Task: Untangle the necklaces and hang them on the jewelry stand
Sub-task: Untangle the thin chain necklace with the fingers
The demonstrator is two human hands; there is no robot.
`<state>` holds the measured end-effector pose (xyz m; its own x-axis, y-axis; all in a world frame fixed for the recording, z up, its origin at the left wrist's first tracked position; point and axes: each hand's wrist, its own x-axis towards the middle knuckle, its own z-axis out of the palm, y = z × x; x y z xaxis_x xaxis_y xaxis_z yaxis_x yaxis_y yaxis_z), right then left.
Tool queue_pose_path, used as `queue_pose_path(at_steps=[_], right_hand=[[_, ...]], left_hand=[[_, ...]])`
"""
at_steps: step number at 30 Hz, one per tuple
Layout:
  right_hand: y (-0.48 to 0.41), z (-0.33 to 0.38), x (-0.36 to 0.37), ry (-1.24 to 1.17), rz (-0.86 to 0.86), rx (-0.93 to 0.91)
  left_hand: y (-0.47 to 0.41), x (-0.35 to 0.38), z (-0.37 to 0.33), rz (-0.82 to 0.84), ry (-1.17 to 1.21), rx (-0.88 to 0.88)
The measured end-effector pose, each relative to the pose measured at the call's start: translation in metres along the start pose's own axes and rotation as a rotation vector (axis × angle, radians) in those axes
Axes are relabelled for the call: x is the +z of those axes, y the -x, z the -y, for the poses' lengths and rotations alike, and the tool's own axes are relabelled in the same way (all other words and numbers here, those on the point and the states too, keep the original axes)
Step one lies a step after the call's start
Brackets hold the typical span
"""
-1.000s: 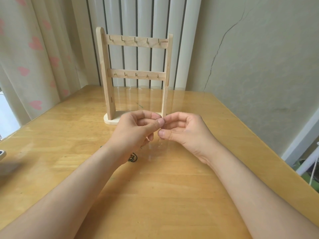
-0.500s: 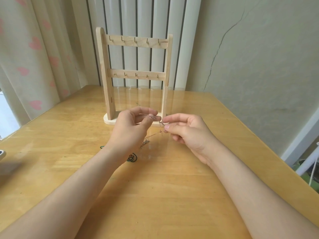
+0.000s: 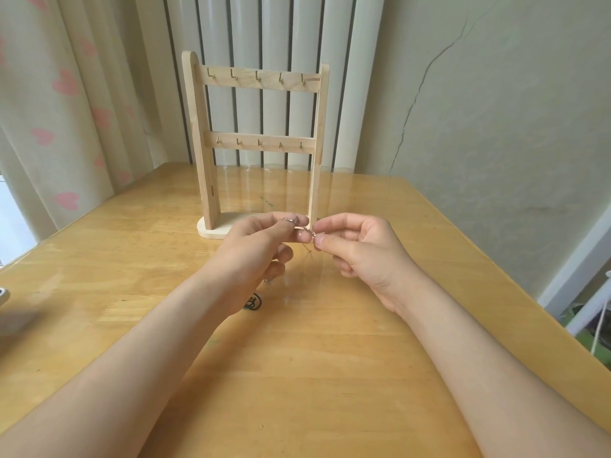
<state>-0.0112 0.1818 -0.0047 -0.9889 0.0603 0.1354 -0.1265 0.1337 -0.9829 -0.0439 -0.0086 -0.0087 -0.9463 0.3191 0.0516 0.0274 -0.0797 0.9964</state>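
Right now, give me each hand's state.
Left hand: pinching the thin rose-gold chain necklace.
Right hand: pinching the same necklace.

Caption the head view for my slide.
Left hand and right hand pinch a thin necklace chain before the wooden jewelry stand.

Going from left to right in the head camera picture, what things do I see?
First the heart curtain → left hand → thin chain, pinched by both hands → right hand → cracked wall.

1 stand [image 3: 201, 143] w/ 2 rails [image 3: 267, 83], 5 hooks [image 3: 233, 74] ea.; 2 necklaces: 1 thin chain [image 3: 309, 231], 1 dark cord [image 3: 253, 301]; 2 hands: left hand [image 3: 254, 246], right hand [image 3: 360, 249].
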Motion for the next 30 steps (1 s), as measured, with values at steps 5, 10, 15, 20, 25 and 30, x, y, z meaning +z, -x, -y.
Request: queue_pose_path(at_steps=[5,10,15,20,25,30], right_hand=[[0.001,0.000,-0.001,0.113,-0.016,-0.083],[0.002,-0.003,0.005,0.189,0.061,-0.174],[0.002,-0.002,0.002,0.334,0.010,-0.174],[-0.002,-0.007,0.002,0.440,-0.032,-0.190],[-0.006,-0.006,0.002,0.440,-0.072,-0.145],[-0.005,-0.003,-0.001,0.390,-0.062,-0.046]], left_hand=[[-0.002,-0.001,-0.001,0.039,0.075,-0.008],[0.000,0.001,0.000,-0.008,0.039,-0.001],[0.005,0.004,-0.004,-0.047,-0.051,0.039],[0.012,0.008,-0.010,-0.044,-0.244,0.161],[0.015,0.008,-0.008,-0.084,-0.421,0.371],[0.013,0.005,0.001,-0.023,-0.710,0.574]])
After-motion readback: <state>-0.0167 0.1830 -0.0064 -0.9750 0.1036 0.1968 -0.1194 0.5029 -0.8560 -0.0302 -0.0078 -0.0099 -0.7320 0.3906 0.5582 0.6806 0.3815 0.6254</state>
